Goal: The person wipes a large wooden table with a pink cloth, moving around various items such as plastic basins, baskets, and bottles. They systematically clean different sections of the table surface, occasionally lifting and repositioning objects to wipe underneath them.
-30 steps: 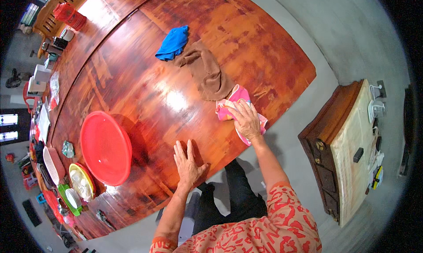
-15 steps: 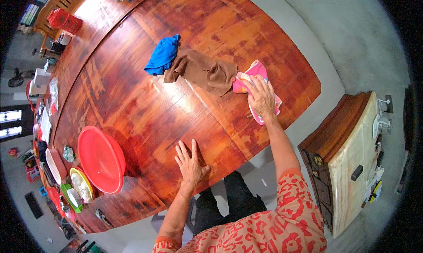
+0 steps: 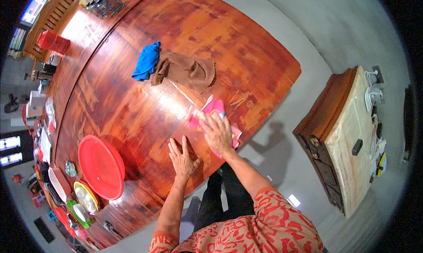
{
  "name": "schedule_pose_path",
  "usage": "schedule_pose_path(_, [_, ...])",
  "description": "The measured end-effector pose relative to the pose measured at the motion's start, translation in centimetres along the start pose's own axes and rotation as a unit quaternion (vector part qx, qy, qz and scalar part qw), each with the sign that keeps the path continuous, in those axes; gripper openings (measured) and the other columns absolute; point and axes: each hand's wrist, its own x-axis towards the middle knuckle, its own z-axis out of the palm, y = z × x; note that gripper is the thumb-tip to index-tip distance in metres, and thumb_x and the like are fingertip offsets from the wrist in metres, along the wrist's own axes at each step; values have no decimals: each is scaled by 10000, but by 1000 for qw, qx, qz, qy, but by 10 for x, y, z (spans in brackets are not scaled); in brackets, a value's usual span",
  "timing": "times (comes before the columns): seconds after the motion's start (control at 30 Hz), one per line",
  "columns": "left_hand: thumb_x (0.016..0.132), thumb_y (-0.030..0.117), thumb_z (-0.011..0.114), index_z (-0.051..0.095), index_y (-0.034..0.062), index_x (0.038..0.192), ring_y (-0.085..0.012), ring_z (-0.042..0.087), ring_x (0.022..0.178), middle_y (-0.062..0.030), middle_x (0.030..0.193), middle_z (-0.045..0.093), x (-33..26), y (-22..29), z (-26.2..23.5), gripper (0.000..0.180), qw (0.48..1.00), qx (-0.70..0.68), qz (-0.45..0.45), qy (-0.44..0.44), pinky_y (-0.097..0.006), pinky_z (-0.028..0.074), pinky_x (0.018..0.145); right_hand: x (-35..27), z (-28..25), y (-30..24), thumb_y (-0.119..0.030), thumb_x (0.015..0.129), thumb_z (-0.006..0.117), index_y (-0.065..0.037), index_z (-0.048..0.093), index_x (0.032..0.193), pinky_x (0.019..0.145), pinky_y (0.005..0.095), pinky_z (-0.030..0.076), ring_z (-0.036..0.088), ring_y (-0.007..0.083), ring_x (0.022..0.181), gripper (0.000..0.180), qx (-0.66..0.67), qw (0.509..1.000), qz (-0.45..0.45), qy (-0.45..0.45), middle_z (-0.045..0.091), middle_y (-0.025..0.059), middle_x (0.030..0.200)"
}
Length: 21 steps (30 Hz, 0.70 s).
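Note:
My right hand [image 3: 217, 133] presses a pink patterned cloth [image 3: 214, 105] against the glossy reddish-brown wooden table [image 3: 240, 37], close to the near edge. Parts of the cloth stick out around the fingers, and its left side is blurred. Left of it, my left hand [image 3: 182, 159] rests flat on the wood, fingers spread, holding nothing. Beyond both hands lies a crumpled brown cloth [image 3: 190, 70]. A bunched blue cloth [image 3: 148, 61] touches the brown one at its left end.
A large red basin [image 3: 100, 167] stands left of my left hand, beside a yellow bowl [image 3: 83, 198] and a pink basket [image 3: 59, 183]. Glass bottles [image 3: 105, 4] and red stacked containers [image 3: 53, 43] are at the far left. A marble-topped wooden cabinet [image 3: 348, 143] stands to the right.
My right hand has slid the pink cloth left and toward me, away from the brown cloth's right end. My left hand stays flat on the table. The view has shifted slightly.

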Motion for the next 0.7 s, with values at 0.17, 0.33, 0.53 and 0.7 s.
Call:
schedule_pose_path(0.17, [684, 272, 838, 131, 210, 1565, -432, 126, 1471, -206, 1611, 70, 3, 4, 1, 1131, 998, 33, 4, -55, -664, 305, 1065, -42, -2, -14, -218, 827, 616, -165, 602, 1284, 1110, 531, 295, 409, 278, 1350, 460, 12, 997, -77, 1, 513, 77, 1384])
schedule_pose_path(0.33, [722, 258, 819, 117, 172, 1565, -414, 145, 1475, -186, 1617, 81, 7, -2, 9, 1101, 997, 57, 7, -42, -654, 344, 1044, -36, -10, 26, -215, 810, 626, -168, 625, 1232, 1093, 527, 324, 432, 258, 1329, 425, 6, 994, -106, 16, 526, 63, 1357])
schedule_pose_path(0.53, [710, 172, 815, 131, 148, 1560, -412, 139, 1477, -191, 1620, 60, 6, 3, 13, 1091, 995, 89, -4, -50, -596, 367, 1062, 0, -40, 94, -226, 804, 635, -165, 622, 1236, 1086, 533, 332, 441, 258, 1315, 436, -21, 998, -56, 9, 545, 61, 1330])
schedule_pose_path(0.7, [706, 59, 759, 149, 118, 1554, -431, 131, 1473, -214, 1614, 60, 5, 2, 13, 1046, 998, 63, -15, -26, -555, 343, 1097, 33, -61, 143, -223, 779, 662, -173, 602, 1269, 1095, 540, 325, 421, 264, 1335, 496, -20, 999, -50, -9, 530, 56, 1361])
